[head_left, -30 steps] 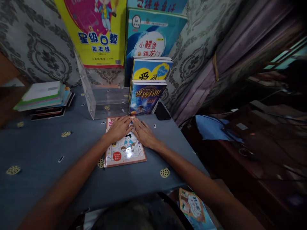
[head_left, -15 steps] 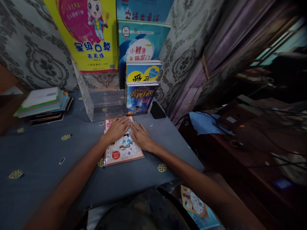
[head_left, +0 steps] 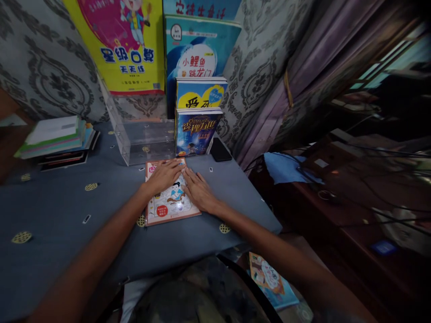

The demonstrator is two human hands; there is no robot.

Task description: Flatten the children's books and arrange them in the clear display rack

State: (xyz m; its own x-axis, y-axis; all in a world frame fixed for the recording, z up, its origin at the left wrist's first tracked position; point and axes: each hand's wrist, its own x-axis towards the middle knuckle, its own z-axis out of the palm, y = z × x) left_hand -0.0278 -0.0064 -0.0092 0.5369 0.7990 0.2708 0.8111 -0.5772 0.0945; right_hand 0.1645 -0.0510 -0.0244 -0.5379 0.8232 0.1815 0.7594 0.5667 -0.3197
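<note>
A thin book (head_left: 173, 208) with a white, orange-edged cover lies shut on the dark blue tablecloth (head_left: 111, 242). Its cover shows a drawn figure in blue and a red circle. My left hand (head_left: 164, 176) rests flat across the upper part of the cover, fingers stretched out. On the book's right side lies my right hand (head_left: 199, 189), also flat, with its fingertips close to those of the left. Part of the cover is hidden under both hands. Neither hand grips the book.
Behind the book stands a clear acrylic rack (head_left: 144, 150), with a yellow workbook (head_left: 134, 67) and a dark blue book (head_left: 195, 134) upright in it. A black phone (head_left: 220, 150) lies to its right. A stack of books (head_left: 60, 137) is at left. More books (head_left: 272, 280) lie below the table's edge.
The whole view has shifted a little, so the table and books sit slightly higher in the picture. My right fingertips have slid slightly down the cover; my left hand stays flat on it.
</note>
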